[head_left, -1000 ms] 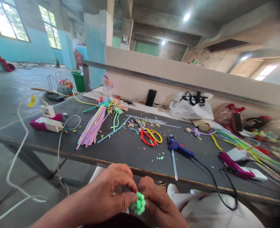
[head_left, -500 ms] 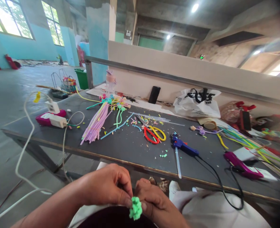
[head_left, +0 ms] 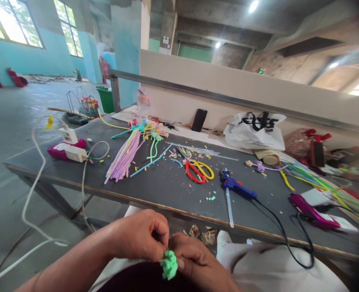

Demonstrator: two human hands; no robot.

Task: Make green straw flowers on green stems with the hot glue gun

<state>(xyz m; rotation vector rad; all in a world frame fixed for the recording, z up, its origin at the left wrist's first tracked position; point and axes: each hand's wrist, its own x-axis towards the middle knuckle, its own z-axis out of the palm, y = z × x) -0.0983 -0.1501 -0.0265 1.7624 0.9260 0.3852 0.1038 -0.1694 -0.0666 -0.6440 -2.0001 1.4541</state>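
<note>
A small green pipe-cleaner flower [head_left: 169,265] sits between my two hands, low in the view, above my lap. My left hand [head_left: 143,235] is closed, thumb and fingers pinched at the flower's left side. Closed as well, my right hand [head_left: 194,257] has its thumb against the flower's right side. The fingers hide whatever lies behind the bloom. On the table in front lie scissors [head_left: 197,171] with red and yellow handles and a blue glue gun [head_left: 237,185] with a clear glue stick under it. Small green cut pieces [head_left: 210,198] are scattered near them.
Purple pipe cleaners [head_left: 125,156] lie in a bundle at the left, by a power strip [head_left: 66,151] with white cables. A phone [head_left: 199,120] leans at the back beside a white bag [head_left: 255,132]. The glue gun's black cord [head_left: 284,227] hangs over the table's front edge.
Both hands and the green flower have shifted slightly left, and the right hand's fingers have moved closer to the left hand. The things on the table stay in place; the view has tilted a little.
</note>
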